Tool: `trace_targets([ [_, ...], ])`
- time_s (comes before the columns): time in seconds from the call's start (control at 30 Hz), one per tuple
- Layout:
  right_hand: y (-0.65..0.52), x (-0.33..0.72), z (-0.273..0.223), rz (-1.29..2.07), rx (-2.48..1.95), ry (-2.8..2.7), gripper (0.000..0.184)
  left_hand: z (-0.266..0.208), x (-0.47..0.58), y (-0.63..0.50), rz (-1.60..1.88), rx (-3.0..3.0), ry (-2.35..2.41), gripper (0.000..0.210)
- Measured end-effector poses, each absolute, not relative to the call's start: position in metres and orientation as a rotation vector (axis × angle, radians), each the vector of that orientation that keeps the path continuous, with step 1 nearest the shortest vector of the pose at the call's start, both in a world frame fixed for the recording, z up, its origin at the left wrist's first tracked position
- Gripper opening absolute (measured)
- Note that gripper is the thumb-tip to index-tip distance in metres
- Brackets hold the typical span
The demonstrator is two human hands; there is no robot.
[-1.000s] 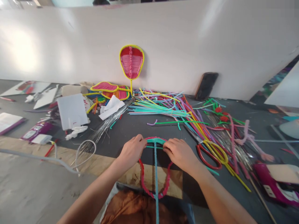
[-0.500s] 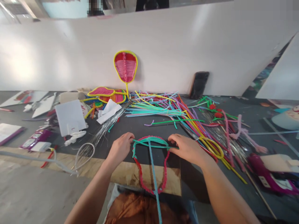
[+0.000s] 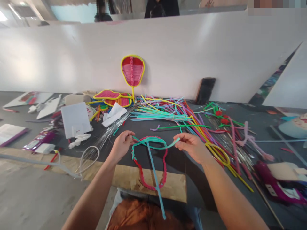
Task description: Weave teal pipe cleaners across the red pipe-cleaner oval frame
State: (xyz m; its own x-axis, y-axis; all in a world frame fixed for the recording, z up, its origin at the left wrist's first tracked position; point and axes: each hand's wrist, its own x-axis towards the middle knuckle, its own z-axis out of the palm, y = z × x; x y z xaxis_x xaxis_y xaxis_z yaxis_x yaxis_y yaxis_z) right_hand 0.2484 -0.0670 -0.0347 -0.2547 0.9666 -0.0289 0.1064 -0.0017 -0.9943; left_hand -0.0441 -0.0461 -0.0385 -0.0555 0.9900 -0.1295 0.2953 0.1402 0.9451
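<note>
Between my hands is a fan-shaped frame of pipe cleaners, with a red and pink outline (image 3: 165, 166), teal strands across its top and a light blue stem (image 3: 153, 167) down its middle. My left hand (image 3: 122, 145) is closed at the frame's upper left, pinching one end of a teal pipe cleaner (image 3: 155, 147). That strand sags across the top of the frame and rises to the right. My right hand (image 3: 190, 145) pinches near its other end, just off the frame's upper right. The stem's lower end hangs over my lap.
Behind lies a pile of coloured pipe cleaners (image 3: 163, 117). A finished yellow-rimmed pink fan (image 3: 132, 71) stands against the white board, with a phone (image 3: 205, 91) to its right. Glue guns (image 3: 40, 140) and a white cable (image 3: 62, 168) are at left, yellow loops (image 3: 218, 153) at right.
The frame has shifted slightly left relative to my hands. My right hand has turned and drawn back, and the teal strand's right end now curves upward, where it was nearly straight.
</note>
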Motion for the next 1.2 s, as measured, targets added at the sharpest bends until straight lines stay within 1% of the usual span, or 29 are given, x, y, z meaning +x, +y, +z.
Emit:
trace_targets([
  [0.07,-0.065,0.243,-0.041,1.381,-1.068,-1.403,0.029,-0.036,-0.035,-0.041,0.965,1.212,1.465,0.013],
  [0.13,-0.064,0.238,-0.045,1.302,-1.111,-1.513,0.026,-0.034,-0.028,-0.034,0.956,1.168,1.435,0.011],
  [0.27,-0.065,0.235,-0.048,0.924,-1.253,-1.854,0.018,-0.034,-0.017,-0.018,0.987,1.120,1.403,0.009],
  [0.37,-0.065,0.236,-0.051,0.657,-1.246,-2.043,0.023,-0.036,-0.009,-0.008,1.046,1.126,1.389,0.009],
  [0.47,-0.063,0.238,-0.055,0.592,-1.242,-2.158,0.030,-0.037,0.001,-0.004,1.115,1.077,1.347,0.012],
  [0.53,-0.061,0.240,-0.057,0.610,-1.242,-2.188,0.026,-0.039,0.005,-0.004,1.148,1.013,1.294,0.019],
  [0.6,-0.059,0.240,-0.059,0.607,-1.245,-2.191,0.017,-0.042,0.006,-0.006,1.162,0.961,1.213,0.033],
  [0.67,-0.058,0.239,-0.060,0.591,-1.246,-2.174,0.011,-0.044,0.002,-0.009,1.111,1.002,1.124,0.043],
  [0.77,-0.058,0.236,-0.062,0.588,-1.281,-2.130,0.009,-0.042,-0.012,-0.011,0.929,1.308,1.086,0.056],
  [0.87,-0.058,0.234,-0.061,0.592,-1.356,-2.080,0.010,-0.033,-0.029,-0.012,0.652,1.674,1.111,0.085],
  [0.9,-0.058,0.234,-0.061,0.594,-1.378,-2.066,0.009,-0.029,-0.034,-0.012,0.576,1.747,1.148,0.086],
  [0.93,-0.059,0.234,-0.061,0.595,-1.397,-2.053,0.009,-0.026,-0.038,-0.011,0.512,1.798,1.179,0.083],
  [1.0,-0.059,0.232,-0.062,0.587,-1.423,-2.028,0.009,-0.023,-0.042,-0.010,0.479,1.824,1.220,0.069],
  [1.2,-0.058,0.222,-0.061,0.459,-1.274,-2.050,0.004,-0.033,-0.034,-0.006,0.723,1.460,1.160,0.021],
])
